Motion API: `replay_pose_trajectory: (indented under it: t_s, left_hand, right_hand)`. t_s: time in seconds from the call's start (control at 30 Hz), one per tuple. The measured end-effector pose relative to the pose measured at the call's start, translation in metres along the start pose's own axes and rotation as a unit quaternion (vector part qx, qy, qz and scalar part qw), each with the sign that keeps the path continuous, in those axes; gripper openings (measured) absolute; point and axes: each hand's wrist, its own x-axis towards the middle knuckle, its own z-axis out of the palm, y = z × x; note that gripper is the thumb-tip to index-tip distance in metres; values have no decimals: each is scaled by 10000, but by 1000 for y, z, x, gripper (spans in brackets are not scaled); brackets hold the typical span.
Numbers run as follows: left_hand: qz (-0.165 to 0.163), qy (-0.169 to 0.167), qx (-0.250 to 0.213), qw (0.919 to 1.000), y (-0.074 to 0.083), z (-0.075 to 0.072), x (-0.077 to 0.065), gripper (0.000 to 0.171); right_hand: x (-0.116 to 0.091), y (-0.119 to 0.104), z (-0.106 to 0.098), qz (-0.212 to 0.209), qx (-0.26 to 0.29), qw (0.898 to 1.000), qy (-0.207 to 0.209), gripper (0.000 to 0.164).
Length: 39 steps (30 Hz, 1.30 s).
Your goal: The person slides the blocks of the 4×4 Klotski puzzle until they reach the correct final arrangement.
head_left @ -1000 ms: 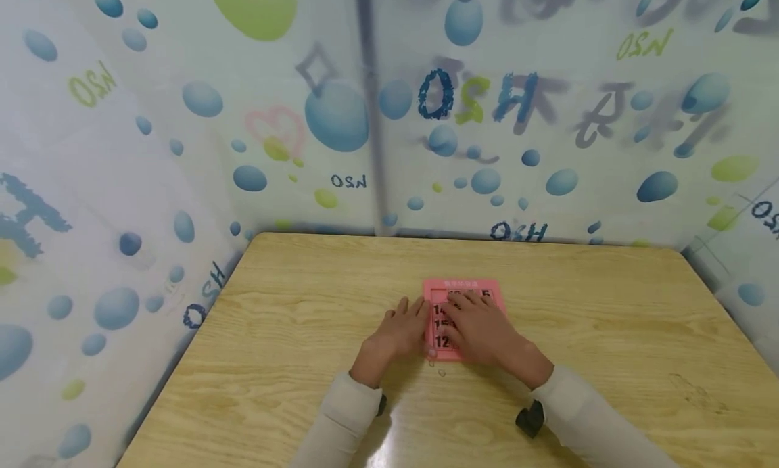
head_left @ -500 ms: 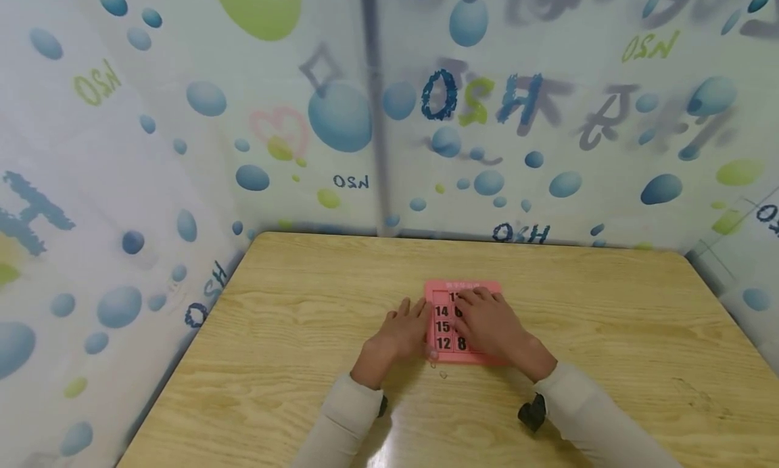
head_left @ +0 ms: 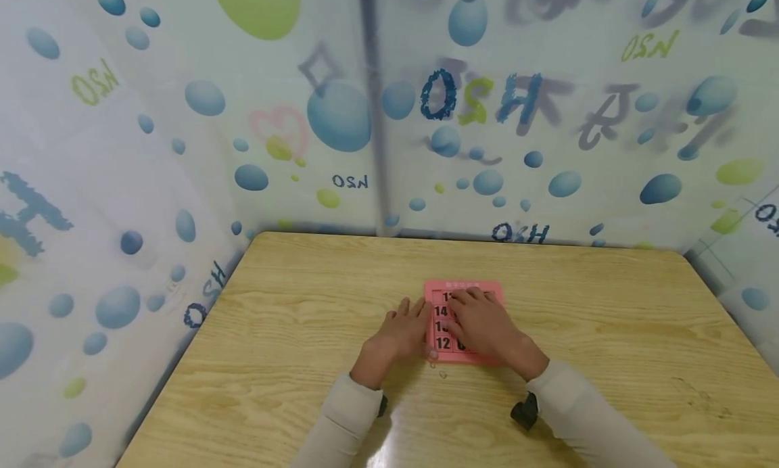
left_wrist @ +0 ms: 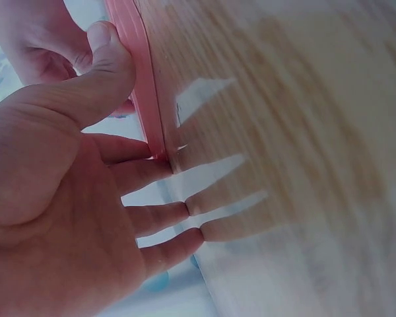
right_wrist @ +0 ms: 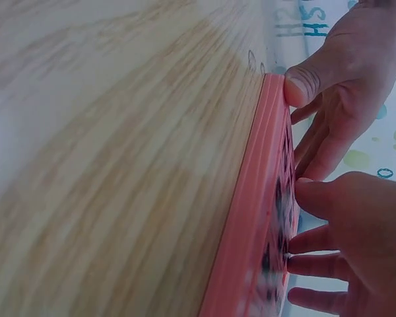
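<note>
A pink number slide puzzle (head_left: 464,360) lies flat on the wooden table, with black-numbered tiles inside its raised frame. My left hand (head_left: 400,333) rests at the puzzle's left side. In the left wrist view its thumb (left_wrist: 105,49) lies on the frame, while the straight fingers (left_wrist: 162,214) reach down to the tabletop. My right hand (head_left: 483,326) lies over the tiles, fingertips on the top row at a tile whose number is partly covered. Tiles 14 and 12 show along the left column; most of the right side is hidden under this hand.
The wooden table (head_left: 292,306) extends around the puzzle on all sides. Behind it stands a pale wall covering (head_left: 304,211) printed with blue and green bubbles. Dark wrist-worn devices, such as the right one (head_left: 525,411), hang under both cuffs close above the table.
My right hand first shifted right, uncovering more tiles, then came back left. The top-row tile under its fingertips has slid left toward the gap in the corner. The left hand has stayed put.
</note>
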Motion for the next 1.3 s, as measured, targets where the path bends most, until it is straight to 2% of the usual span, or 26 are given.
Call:
replay_pose_trajectory:
  t_s: [0.4,0.6,0.77,1.03,1.3]
  left_hand:
    - [0,4,155,9999,0,1,-1,95]
    - [-5,29,159,9999,-1,1,-1,95]
    - [-18,69,33,10000,-1,1,0,95]
    - [24,76,-208,9998,-3,3,0,97]
    - [-16,62,-185,9998,-2,3,0,97]
  right_hand:
    - [7,-13,0,10,181,9996,-213,48]
    - [9,-12,1,-4,163,9996,-238,48]
    - [7,-3,1,110,253,9996,-106,48]
    - [-7,22,-4,221,-43,9996,185,37]
    - [-19,36,-8,72,-211,9998,-2,41]
